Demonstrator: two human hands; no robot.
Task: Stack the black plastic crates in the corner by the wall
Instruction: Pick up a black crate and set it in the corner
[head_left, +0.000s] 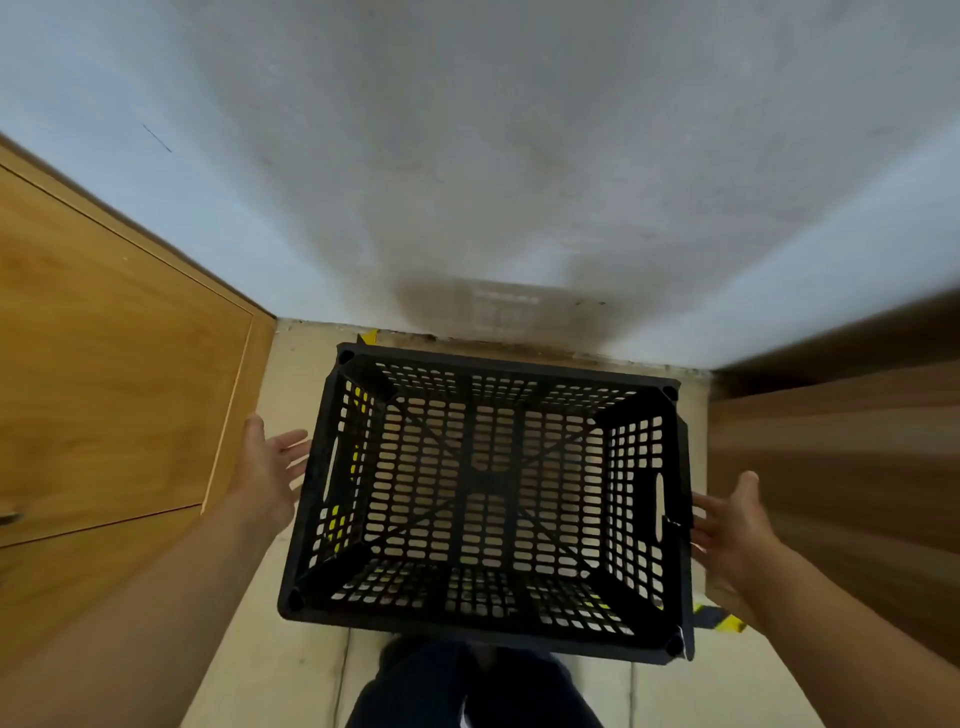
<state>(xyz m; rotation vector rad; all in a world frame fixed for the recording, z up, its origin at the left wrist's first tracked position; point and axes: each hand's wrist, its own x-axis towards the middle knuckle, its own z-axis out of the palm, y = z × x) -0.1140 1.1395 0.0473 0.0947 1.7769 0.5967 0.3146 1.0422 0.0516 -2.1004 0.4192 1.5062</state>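
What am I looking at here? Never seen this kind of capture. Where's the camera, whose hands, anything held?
There is one picture, from a wide-angle camera worn on a person's head and aimed forward and down, so straight edges bend. No robot is involved, just two bare hands.

In the middle sits a black plastic crate, open side up, with slotted walls and floor through which the beige floor shows. It stands close to the white wall, between a wooden door on the left and a wooden panel on the right. Some yellow-and-black tape is visible on the floor.

The left hand and right hand are spread open beside the crate's short sides, near its handle slots. Neither grips anything. Whether the fingertips touch the crate I cannot tell.

The dark shape at the bottom is the person's leg.
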